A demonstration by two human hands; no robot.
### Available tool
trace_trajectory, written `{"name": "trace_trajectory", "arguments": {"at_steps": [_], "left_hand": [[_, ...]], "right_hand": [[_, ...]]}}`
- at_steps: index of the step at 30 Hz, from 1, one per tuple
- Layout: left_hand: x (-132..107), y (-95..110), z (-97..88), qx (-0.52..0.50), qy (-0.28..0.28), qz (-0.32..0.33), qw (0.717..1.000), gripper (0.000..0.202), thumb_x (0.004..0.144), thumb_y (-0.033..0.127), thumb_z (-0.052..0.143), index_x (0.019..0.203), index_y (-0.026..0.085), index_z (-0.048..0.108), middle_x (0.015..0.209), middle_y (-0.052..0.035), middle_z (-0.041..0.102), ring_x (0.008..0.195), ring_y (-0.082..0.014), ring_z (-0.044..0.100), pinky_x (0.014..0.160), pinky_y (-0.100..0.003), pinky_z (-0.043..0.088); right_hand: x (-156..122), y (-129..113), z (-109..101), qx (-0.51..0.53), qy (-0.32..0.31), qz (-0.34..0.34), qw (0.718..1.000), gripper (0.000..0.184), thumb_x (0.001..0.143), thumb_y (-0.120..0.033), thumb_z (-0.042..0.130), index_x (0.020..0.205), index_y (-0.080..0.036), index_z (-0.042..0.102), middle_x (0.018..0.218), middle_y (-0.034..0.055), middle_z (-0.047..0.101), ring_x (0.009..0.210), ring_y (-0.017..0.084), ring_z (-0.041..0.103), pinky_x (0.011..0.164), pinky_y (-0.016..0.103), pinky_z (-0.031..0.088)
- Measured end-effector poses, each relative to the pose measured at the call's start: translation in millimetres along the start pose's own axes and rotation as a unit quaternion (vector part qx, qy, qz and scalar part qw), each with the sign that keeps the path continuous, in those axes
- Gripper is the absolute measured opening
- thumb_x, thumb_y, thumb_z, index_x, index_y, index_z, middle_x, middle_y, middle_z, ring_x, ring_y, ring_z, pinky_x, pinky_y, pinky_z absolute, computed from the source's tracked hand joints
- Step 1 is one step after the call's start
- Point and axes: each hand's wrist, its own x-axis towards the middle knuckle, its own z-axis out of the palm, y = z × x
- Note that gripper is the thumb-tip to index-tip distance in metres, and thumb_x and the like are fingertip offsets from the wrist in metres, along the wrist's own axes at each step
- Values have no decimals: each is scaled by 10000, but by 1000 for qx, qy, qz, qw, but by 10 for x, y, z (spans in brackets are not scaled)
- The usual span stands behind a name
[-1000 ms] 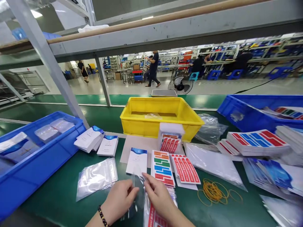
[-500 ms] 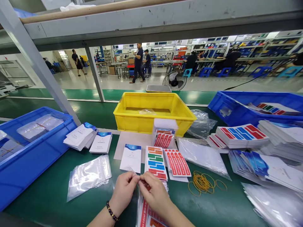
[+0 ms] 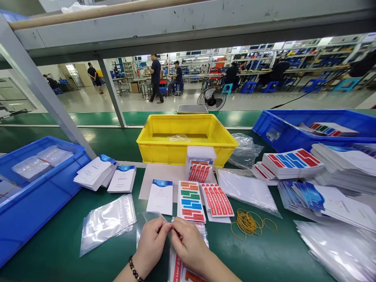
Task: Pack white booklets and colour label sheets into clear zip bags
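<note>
My left hand (image 3: 153, 238), a beaded bracelet at its wrist, is closed in a pinch on a clear plastic bag (image 3: 141, 223). My right hand (image 3: 190, 241) pinches the same bag, its fingertips meeting those of the left. Under and beside my right hand lie bagged sticker sheets (image 3: 178, 268), partly hidden by it. Just beyond the hands are a white booklet (image 3: 160, 197) with a blue top, a coloured sticker sheet (image 3: 191, 201) and red-striped sticker sheets (image 3: 217, 200). A pile of clear bags (image 3: 108, 221) is on the left.
A yellow bin (image 3: 188, 150) stands behind the papers, with blue bins at left (image 3: 44, 196) and right (image 3: 293, 139). Rubber bands (image 3: 248, 223) and booklet stacks (image 3: 337, 203) are to the right. A shelf beam (image 3: 188, 23) crosses overhead.
More of the clear bag now shows spread to the left of my left hand. Both hands keep their pinch, almost in place. The whole view has shifted slightly.
</note>
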Motion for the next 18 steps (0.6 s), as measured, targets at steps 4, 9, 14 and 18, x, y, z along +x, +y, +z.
{"name": "trace_trajectory", "arguments": {"at_steps": [4, 9, 14, 18], "left_hand": [[-13, -12, 20, 11, -15, 2, 1000, 350, 836, 352, 387, 524, 193, 393, 542, 16, 488, 535, -122, 440, 524, -224, 329], [-16, 15, -3, -18, -43, -6, 999, 314, 832, 345, 392, 557, 195, 404, 573, 13, 496, 566, -130, 440, 544, -227, 344], [1, 38, -36, -67, -64, -6, 996, 273, 819, 345, 414, 594, 192, 442, 609, 6, 517, 596, -137, 460, 572, -229, 371], [32, 7, -26, -111, -27, -24, 993, 276, 805, 375, 437, 605, 186, 464, 591, 15, 493, 579, -133, 449, 555, -227, 374]], "right_hand": [[7, 34, 29, -31, 12, -13, 999, 232, 793, -139, 330, 576, -190, 397, 584, 6, 489, 532, 122, 434, 504, 240, 280], [12, 60, 55, -60, 22, -5, 998, 226, 806, -154, 333, 600, -190, 420, 599, 13, 505, 542, 132, 446, 508, 249, 275], [18, 54, 35, -12, 17, 12, 1000, 216, 828, -148, 343, 645, -187, 452, 634, 7, 515, 574, 132, 472, 528, 240, 310], [17, 3, -4, 43, -2, 13, 999, 109, 734, -104, 451, 787, -189, 494, 754, 10, 537, 679, 144, 503, 597, 240, 370]]}}
